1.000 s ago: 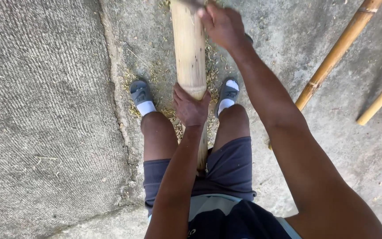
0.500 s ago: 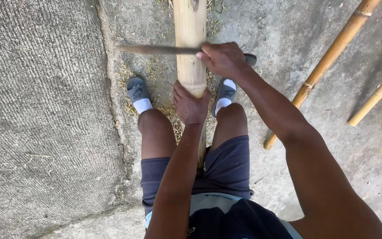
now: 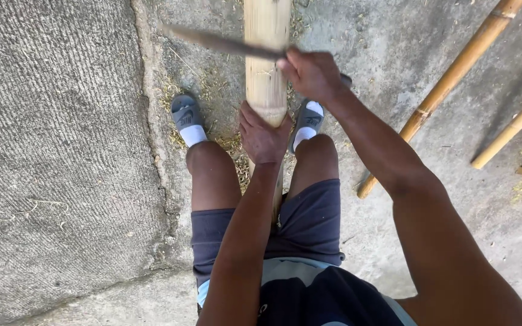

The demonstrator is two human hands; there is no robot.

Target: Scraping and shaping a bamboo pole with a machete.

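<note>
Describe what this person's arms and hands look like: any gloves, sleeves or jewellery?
Both hands are bare: no gloves on the left hand or the right hand, and no rings, watch or bands show. Both forearms are uncovered right up to the bottom edge of the picture, so no sleeves cover them. Below them show dark blue shorts and a dark top with a pale blue band.

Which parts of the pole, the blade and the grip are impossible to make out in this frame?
- Head view: the thick bamboo pole is cut off by the top edge.
- Its near end is hidden under the left hand.
- The blade is motion-blurred, so its edge is unreadable.
- Its handle is hidden inside the right hand.
</note>
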